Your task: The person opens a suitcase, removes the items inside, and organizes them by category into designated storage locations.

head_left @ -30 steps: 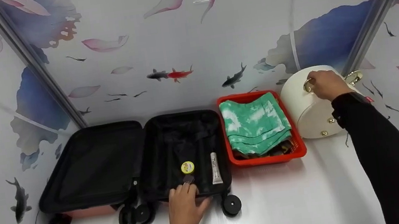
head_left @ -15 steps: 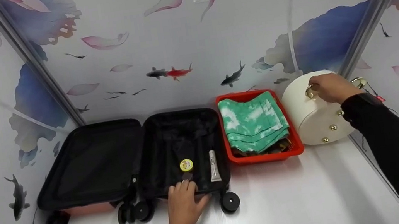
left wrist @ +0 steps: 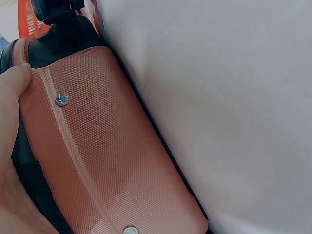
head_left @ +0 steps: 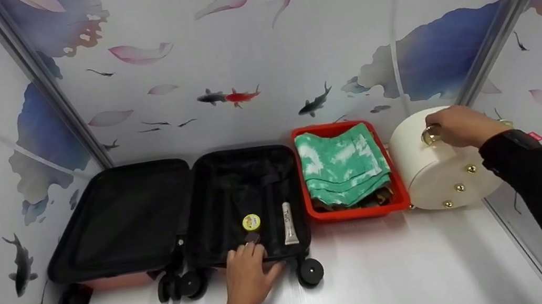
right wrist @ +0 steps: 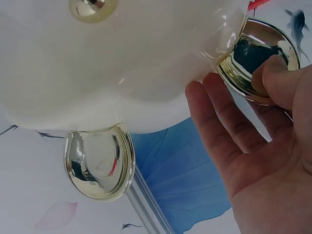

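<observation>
An open suitcase (head_left: 244,151) with black lining and a pink ribbed shell, also in the left wrist view, lies flat in the head view. My left hand (head_left: 248,277) grips its front rim, fingers over the edge, thumb against the outer shell (left wrist: 97,126). Inside are a round yellow-lidded tin (head_left: 251,222) and a white tube (head_left: 288,223). At the right, my right hand (head_left: 464,125) pinches a gold ear-shaped fitting (right wrist: 234,58) on a cream drum-shaped case (head_left: 440,184). The case is tilted, its gold studs facing me. A second gold fitting (right wrist: 100,163) stays free.
A red basket (head_left: 359,212) holding folded green-and-white cloth (head_left: 341,163) stands between suitcase and cream case. Dark patterned fabric shows under the cloth. Printed wall panels (head_left: 237,61) enclose the back and sides. Black wheels (head_left: 310,272) stick out at the suitcase's front.
My right hand has moved a little right and toward me with the cream case, which has tilted so more gold studs show. My left hand keeps its hold on the suitcase rim.
</observation>
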Available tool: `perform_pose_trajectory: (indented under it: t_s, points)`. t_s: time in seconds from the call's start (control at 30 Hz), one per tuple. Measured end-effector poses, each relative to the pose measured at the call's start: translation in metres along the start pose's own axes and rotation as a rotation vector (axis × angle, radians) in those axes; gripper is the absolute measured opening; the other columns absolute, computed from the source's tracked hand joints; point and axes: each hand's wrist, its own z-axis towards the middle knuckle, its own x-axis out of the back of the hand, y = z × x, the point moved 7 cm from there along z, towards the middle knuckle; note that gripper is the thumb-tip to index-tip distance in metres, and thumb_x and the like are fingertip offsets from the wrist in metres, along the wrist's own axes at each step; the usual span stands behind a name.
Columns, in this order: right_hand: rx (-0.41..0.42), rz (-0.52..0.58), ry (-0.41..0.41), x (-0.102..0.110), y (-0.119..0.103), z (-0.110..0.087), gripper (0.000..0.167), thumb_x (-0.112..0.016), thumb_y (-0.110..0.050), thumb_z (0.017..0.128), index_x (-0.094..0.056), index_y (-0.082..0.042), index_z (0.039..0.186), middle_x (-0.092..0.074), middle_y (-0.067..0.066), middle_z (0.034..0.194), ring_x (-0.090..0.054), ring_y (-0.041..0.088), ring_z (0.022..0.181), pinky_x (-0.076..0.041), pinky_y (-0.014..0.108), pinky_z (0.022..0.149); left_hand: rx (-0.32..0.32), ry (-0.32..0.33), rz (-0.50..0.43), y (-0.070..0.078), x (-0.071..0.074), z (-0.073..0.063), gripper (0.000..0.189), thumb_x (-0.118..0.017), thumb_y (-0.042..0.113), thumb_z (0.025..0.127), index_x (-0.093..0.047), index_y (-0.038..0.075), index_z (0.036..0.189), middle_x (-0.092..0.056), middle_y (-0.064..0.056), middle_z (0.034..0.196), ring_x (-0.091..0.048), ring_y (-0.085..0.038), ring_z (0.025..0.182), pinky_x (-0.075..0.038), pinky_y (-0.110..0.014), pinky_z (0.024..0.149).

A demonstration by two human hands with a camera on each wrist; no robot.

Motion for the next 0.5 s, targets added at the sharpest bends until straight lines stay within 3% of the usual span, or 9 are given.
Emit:
perform_pose_trajectory:
  t_s: [0.27, 0.5]
  points:
    - [0.031, -0.014, 0.001, 0.002, -0.013, -0.016, 0.012, -0.070, -0.011, 0.105, -0.069, -0.012, 0.093, -0.072, 0.004, 0.088, -0.064, 0.025, 0.082, -0.053, 0.049, 0.079, -0.011, 0.034, 0.003, -0.001, 0.001, 0.001, 0.054, -0.092, 0.062, 0.080, -0.060, 0.019, 0.086, -0.062, 0.001, 0.087, -0.058, -0.024, 0.083, -0.040, -0.041, 0.081]
    - [0.010, -0.042, -0.034, 0.003, -0.018, -0.029, 0.013, -0.069, -0.011, 0.104, -0.067, -0.015, 0.091, -0.069, 0.004, 0.086, -0.061, 0.026, 0.079, -0.050, 0.047, 0.076, -0.007, 0.018, -0.012, -0.001, 0.000, 0.001, 0.053, -0.091, 0.061, 0.081, -0.061, 0.019, 0.087, -0.063, 0.001, 0.088, -0.059, -0.024, 0.084, -0.041, -0.041, 0.082]
